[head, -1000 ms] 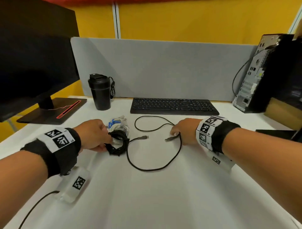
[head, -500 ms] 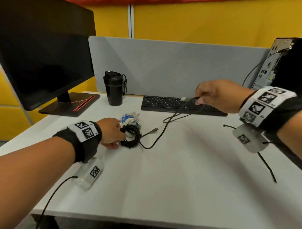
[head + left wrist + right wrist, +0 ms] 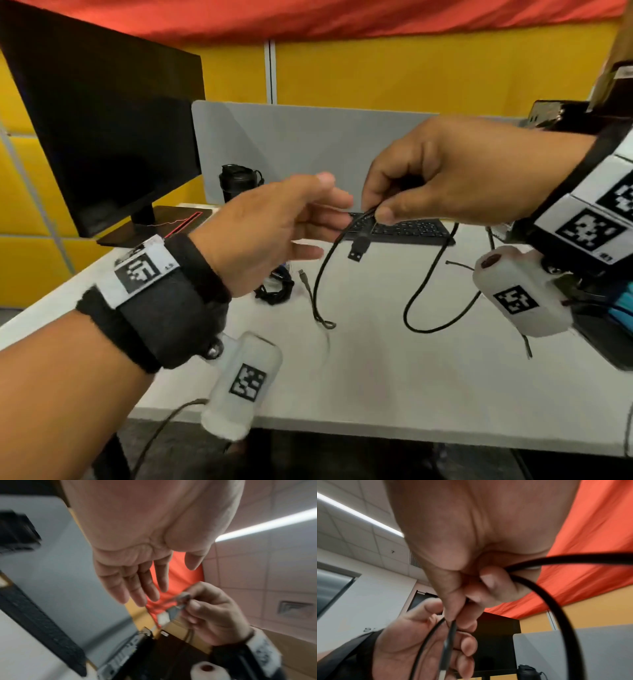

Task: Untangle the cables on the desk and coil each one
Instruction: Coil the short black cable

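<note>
My right hand is raised above the desk and pinches a thin black USB cable near its plug, which hangs just below the fingers. Two strands of the cable droop to the white desk; its small far connector lies there. In the right wrist view the cable loops out of the curled fingers. My left hand is lifted, fingers straight and spread, just left of the cable, holding nothing. A coiled black cable lies on the desk below the left hand, partly hidden.
A black keyboard lies at the back of the desk before a grey partition. A black bottle and a monitor stand back left. A computer tower sits at the far right.
My left hand let go of the coiled bundle on the desk and rose toward the right hand. The right hand lifted the black cable higher, its plug now dangling.
</note>
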`<state>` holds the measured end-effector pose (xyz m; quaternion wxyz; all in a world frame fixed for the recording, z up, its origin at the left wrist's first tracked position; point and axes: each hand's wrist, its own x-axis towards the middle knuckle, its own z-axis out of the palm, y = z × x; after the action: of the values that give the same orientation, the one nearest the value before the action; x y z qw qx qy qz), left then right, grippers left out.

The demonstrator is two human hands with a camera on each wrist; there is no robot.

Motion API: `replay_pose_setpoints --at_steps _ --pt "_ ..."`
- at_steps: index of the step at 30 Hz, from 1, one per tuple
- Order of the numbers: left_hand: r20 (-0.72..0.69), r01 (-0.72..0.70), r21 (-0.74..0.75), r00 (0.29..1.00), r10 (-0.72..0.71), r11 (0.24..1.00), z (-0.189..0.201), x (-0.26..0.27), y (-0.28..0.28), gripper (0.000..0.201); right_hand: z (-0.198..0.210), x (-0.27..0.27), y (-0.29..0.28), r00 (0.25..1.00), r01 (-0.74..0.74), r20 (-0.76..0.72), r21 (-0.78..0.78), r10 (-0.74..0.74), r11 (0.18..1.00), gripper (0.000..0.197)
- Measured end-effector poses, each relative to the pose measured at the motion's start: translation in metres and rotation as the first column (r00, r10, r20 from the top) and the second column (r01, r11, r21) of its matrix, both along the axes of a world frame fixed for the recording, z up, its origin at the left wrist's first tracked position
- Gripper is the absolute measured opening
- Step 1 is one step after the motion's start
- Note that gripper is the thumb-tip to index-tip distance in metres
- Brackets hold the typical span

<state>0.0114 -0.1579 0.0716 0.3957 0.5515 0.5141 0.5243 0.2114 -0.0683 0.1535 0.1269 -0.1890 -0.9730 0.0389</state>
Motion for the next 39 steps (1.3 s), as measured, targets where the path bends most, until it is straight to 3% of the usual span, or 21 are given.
replay_pose_setpoints --at_steps 2,4,7,11,15,17,19,21,24,25,27,28,29,30,31,32,34,35,36,37,39 --pt "-0.06 0.046 0.037 0.997 -0.043 0.998 0.005 0.027 -0.012 0.038 0.002 0.002 -0.01 1.0 -0.027 -0.012 -0.043 0.026 0.999 0.007" --pt "-0.065 -0.001 0.094 0.998 0.007 0.996 0.003 0.044 -0.021 0.027 0.005 0.009 -0.015 0.998 -0.049 -0.042 -0.097 0.045 0.994 0.014" --pt "-0.003 -0.099 0.15 0.995 0.101 0.984 -0.006 0.052 -0.032 0.011 0.0 0.021 -0.016 0.997 -0.027 -0.072 -0.215 0.012 0.976 0.01" --pt "0.165 -0.143 0.072 0.978 0.13 0.987 -0.018 0.052 -0.046 0.015 -0.019 0.036 -0.011 0.988 0.068 -0.113 -0.293 -0.105 0.954 0.008" --pt "0.383 -0.018 -0.039 0.923 0.032 0.999 -0.039 0.061 -0.061 0.014 -0.048 0.045 -0.012 0.905 -0.056 -0.363 -0.615 -0.22 0.786 0.005" --pt "0.42 -0.019 -0.096 0.905 0.058 0.995 -0.05 0.068 -0.063 0.011 -0.067 0.047 -0.015 0.861 -0.122 -0.43 -0.693 -0.272 0.71 0.006" --pt "0.269 -0.188 -0.111 0.939 0.212 0.976 -0.062 0.069 -0.061 0.017 -0.087 0.048 -0.022 0.836 -0.109 -0.449 -0.701 -0.316 0.705 0.007" --pt "0.051 -0.367 0.046 0.93 0.365 0.929 -0.067 0.066 -0.062 0.023 -0.105 0.048 -0.033 0.819 -0.055 -0.455 -0.668 -0.349 0.742 0.008" --pt "-0.26 -0.305 0.235 0.895 0.362 0.923 -0.064 0.066 -0.073 0.019 -0.125 0.049 -0.049 0.785 -0.032 -0.481 -0.662 -0.391 0.749 0.009" --pt "-0.413 -0.275 0.263 0.834 0.366 0.925 -0.067 0.068 -0.076 0.023 -0.129 0.05 -0.053 0.762 -0.061 -0.502 -0.685 -0.409 0.726 0.009" --pt "-0.667 -0.244 0.374 0.599 0.443 0.895 -0.072 0.073 -0.08 0.027 -0.133 0.051 -0.062 0.726 -0.119 -0.537 -0.713 -0.43 0.691 0.009" --pt "-0.729 -0.218 0.407 0.508 0.459 0.887 -0.071 0.075 -0.082 0.027 -0.135 0.051 -0.066 0.719 -0.13 -0.545 -0.714 -0.43 0.688 0.009" --pt "-0.763 -0.187 0.407 0.469 0.445 0.894 -0.07 0.076 -0.083 0.029 -0.137 0.052 -0.069 0.718 -0.133 -0.55 -0.709 -0.425 0.692 0.01" --pt "-0.774 -0.142 0.377 0.495 0.395 0.915 -0.068 0.074 -0.085 0.031 -0.139 0.052 -0.071 0.721 -0.132 -0.553 -0.702 -0.418 0.7 0.011" --pt "-0.754 -0.098 0.323 0.574 0.318 0.941 -0.066 0.07 -0.085 0.031 -0.142 0.053 -0.071 0.727 -0.125 -0.55 -0.695 -0.412 0.708 0.013" --pt "-0.685 -0.06 0.241 0.696 0.213 0.969 -0.064 0.067 -0.085 0.028 -0.144 0.055 -0.07 0.738 -0.114 -0.54 -0.69 -0.403 0.715 0.015" --pt "-0.361 0.012 0.05 0.933 0.007 0.999 -0.058 0.06 -0.085 0.023 -0.146 0.059 -0.069 0.777 -0.1 -0.505 -0.687 -0.374 0.719 0.022" --pt "-0.189 0.023 -0.016 0.982 -0.025 1.0 -0.058 0.057 -0.083 0.024 -0.147 0.062 -0.067 0.798 -0.1 -0.488 -0.688 -0.355 0.719 0.026" --pt "-0.096 0.01 -0.063 0.995 -0.016 0.998 -0.059 0.055 -0.081 0.025 -0.147 0.064 -0.066 0.814 -0.099 -0.473 -0.685 -0.338 0.722 0.028" --pt "-0.089 -0.029 -0.084 0.996 0.022 0.996 -0.062 0.053 -0.078 0.027 -0.147 0.065 -0.065 0.824 -0.087 -0.46 -0.679 -0.33 0.729 0.029" --pt "-0.251 -0.156 -0.058 0.958 0.137 0.986 -0.069 0.05 -0.072 0.026 -0.147 0.067 -0.063 0.835 0.013 -0.431 -0.605 -0.342 0.796 0.027"
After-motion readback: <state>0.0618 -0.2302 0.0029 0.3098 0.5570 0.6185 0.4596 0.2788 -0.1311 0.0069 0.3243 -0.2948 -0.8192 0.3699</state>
